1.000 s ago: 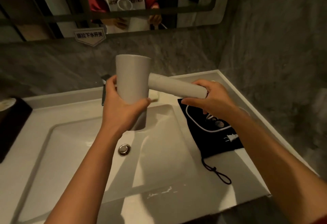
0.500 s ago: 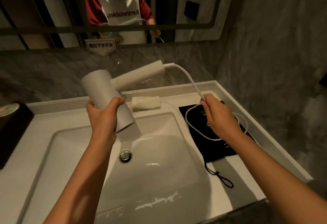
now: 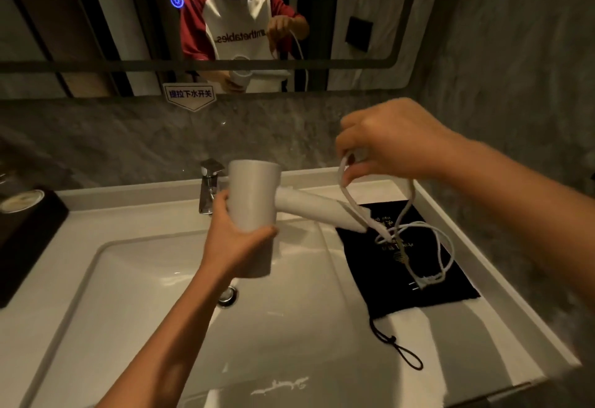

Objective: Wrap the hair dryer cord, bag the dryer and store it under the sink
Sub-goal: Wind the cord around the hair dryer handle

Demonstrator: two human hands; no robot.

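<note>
My left hand [image 3: 236, 240] grips the barrel of the white hair dryer [image 3: 254, 196] over the sink, with the handle pointing right. Above and to the right of the handle's end, my right hand [image 3: 389, 142] pinches a loop of the white cord [image 3: 402, 214]. The rest of the cord hangs down in loose loops, and its plug lies on the black drawstring bag [image 3: 396, 272]. That bag lies flat on the counter right of the basin, its drawstring trailing toward the front edge.
The white sink [image 3: 135, 295] has a chrome faucet [image 3: 209, 182] at the back and a drain in the basin. A dark box [image 3: 29, 233] stands at the left. A stone wall closes the right side, and a mirror hangs above.
My right hand has lifted with the cord and drawn it up into a loop above the handle. My left hand has turned the dryer so the handle points right and slightly down.
</note>
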